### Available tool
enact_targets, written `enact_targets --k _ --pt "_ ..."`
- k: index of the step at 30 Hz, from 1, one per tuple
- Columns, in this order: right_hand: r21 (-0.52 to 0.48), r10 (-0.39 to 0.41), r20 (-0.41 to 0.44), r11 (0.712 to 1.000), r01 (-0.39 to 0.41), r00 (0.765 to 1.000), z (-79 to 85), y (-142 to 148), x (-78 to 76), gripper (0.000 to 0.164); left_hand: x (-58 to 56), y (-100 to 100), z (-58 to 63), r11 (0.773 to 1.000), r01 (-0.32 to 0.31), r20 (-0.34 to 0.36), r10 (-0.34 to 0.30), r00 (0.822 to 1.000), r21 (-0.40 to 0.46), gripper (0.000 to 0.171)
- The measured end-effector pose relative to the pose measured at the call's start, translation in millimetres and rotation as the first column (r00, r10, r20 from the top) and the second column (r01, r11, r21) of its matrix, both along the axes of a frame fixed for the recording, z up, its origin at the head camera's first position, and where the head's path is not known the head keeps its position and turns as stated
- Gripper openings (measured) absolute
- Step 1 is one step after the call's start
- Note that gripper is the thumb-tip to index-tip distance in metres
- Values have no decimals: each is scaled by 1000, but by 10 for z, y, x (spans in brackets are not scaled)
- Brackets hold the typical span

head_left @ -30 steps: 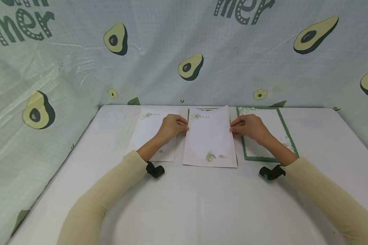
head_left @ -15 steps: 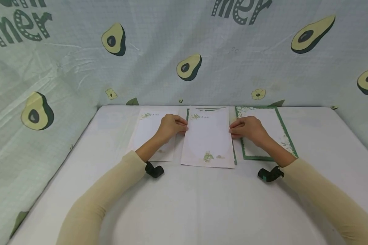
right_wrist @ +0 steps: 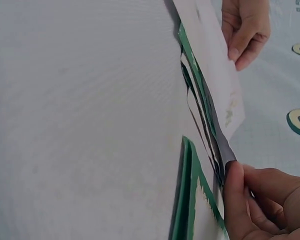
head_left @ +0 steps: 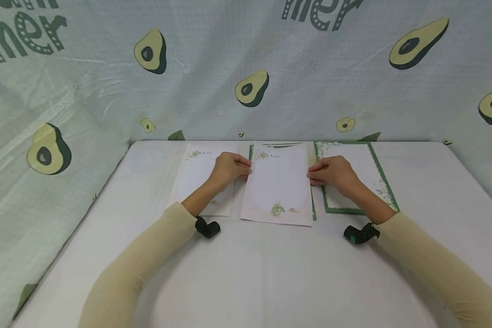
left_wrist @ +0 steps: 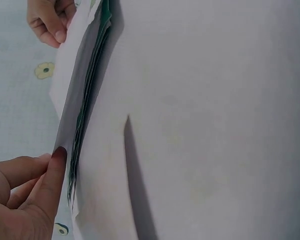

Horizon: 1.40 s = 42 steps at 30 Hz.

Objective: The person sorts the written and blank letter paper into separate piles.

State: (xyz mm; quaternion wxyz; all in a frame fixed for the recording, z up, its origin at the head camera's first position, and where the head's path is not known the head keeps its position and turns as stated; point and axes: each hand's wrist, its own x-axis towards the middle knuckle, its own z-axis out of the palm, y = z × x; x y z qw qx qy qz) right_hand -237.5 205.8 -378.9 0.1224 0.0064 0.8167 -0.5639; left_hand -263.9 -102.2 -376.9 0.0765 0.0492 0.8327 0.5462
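Observation:
A pale pink-edged sheet of paper [head_left: 276,187] with small printed plants is held by both hands over a middle stack of green-bordered sheets [head_left: 314,210]. My left hand [head_left: 229,171] pinches its left edge between thumb and fingers; the left wrist view shows that pinch, with the sheet lifted slightly off the layers below. On the opposite edge my right hand [head_left: 332,172] pinches the sheet in the same way. In the right wrist view the sheet's underside [right_wrist: 224,142] shows grey above the green-edged sheets [right_wrist: 192,60].
Left of the stack lies another pale printed sheet [head_left: 207,182], partly under my left hand. To the right is a green-bordered pile [head_left: 352,182], partly behind my right hand. All rest on a white-covered table [head_left: 262,273] against an avocado-patterned curtain [head_left: 205,91].
The held sheet has shifted slightly left and its top right corner has come down, uncovering a green edge at the lower right. Both hands keep their pinch.

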Motion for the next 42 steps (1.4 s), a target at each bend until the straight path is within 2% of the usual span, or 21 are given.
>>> enact_targets --k 7,11,14,19,29,35,42 --pt "-120 -10 63 993 17 998 3 37 -16 34 -16 11 -28 999 -6 4 6 1000 48 20" --pt "-139 6 51 990 1 999 -12 58 -8 36 -40 4 -55 998 -6 3 6 1000 65 21" --pt "-112 8 15 994 -7 1000 -35 59 -3 36 -44 2 -62 998 -7 0 7 1000 68 20" --pt "-11 -20 -32 1000 20 999 -73 32 -16 31 -42 7 -66 999 -8 -11 9 1000 47 18" --pt "105 -42 -108 993 53 993 -69 -29 -4 30 -50 -3 -44 998 -27 -30 28 999 54 19" --pt "106 -61 -129 992 75 990 -36 -75 0 30 -31 -32 7 995 -41 -23 43 999 86 21" --pt "49 -66 -136 996 74 988 0 -125 -18 29 -35 -84 25 992 -53 -33 57 998 114 21"
